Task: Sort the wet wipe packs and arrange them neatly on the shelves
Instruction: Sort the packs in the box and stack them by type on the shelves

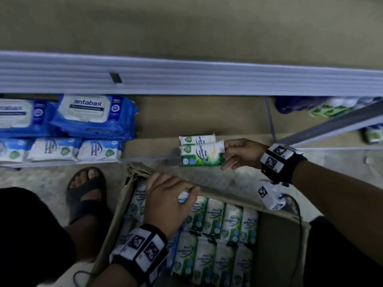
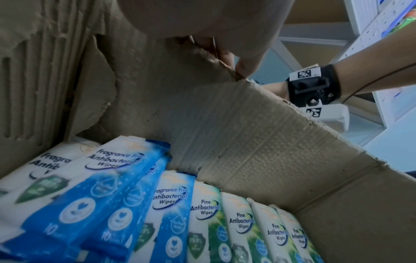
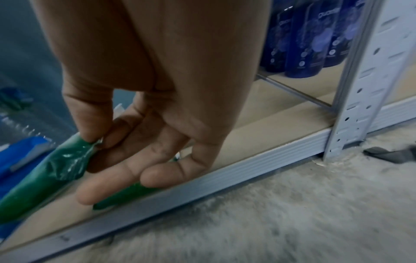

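1. The right hand (image 1: 241,153) pinches a green pine pack (image 1: 202,155) by its crimped end seam; its grip is narrow, thumb against fingertips. In the head view the pack sits right of frame centre, over the front lip of the bottom shelf (image 1: 153,157).
2. To do this well, I would lay it flush beside the green pack (image 1: 196,139) already lying just behind it, labels matching, and let go only once it rests flat.
3. Holding by the seam lets the pack droop, so lowering it slowly should keep it square to the edge.
4. The left hand (image 1: 171,200) is in the cardboard box (image 1: 288,245) in the lower middle of the frame, its fingers curled round the top of a blue pack (image 1: 183,197).
5. The box holds upright rows: fragrance-free blue packs (image 2: 99,192) at lower left of the left wrist view, pine green packs (image 2: 238,226) at lower right.
6. On the shelf, at the left of the head view, large antabax packs (image 1: 89,114) are stacked behind small blue packs (image 1: 53,149).
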